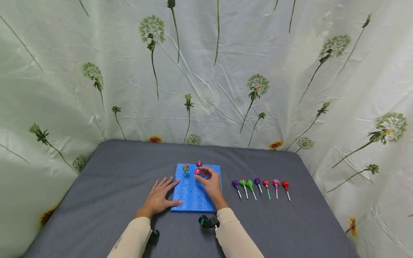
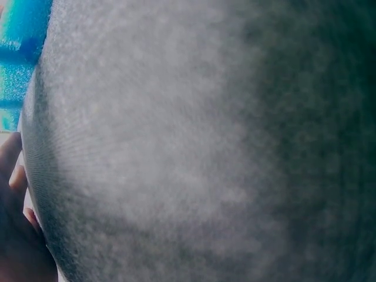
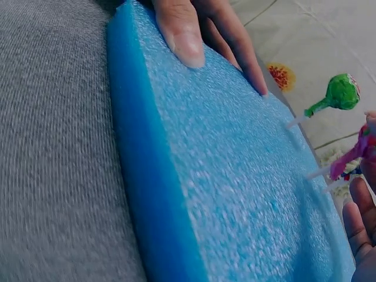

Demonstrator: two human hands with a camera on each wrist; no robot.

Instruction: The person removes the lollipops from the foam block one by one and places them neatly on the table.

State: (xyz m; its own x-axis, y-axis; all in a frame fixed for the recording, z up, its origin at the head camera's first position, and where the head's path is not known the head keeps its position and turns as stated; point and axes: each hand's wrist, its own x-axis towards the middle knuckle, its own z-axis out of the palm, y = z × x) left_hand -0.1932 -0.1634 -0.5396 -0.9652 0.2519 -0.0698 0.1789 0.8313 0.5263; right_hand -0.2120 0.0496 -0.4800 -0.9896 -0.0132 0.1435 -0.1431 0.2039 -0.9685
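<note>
A blue foam board (image 1: 190, 193) lies flat on the table. My left hand (image 1: 158, 197) rests along its left side, fingers spread and fairly straight, with the thumb and a fingertip on the foam. Near the board's back, my right hand (image 1: 211, 186) pinches a pink lollipop (image 1: 197, 172) by its wrapped head; in the right wrist view its white stick meets the foam. To the left, a green-and-red lollipop (image 1: 185, 167) stands upright in the board. Just behind the pinched one is a dark red lollipop (image 1: 199, 163), its stick mostly hidden in the head view.
Right of the board, several lollipops lie in a row on the grey tablecloth (image 1: 309, 225), among them a purple one (image 1: 235, 183), a green one (image 1: 250, 184) and a red one (image 1: 285, 184). A flower-printed curtain (image 1: 209, 82) hangs behind the table.
</note>
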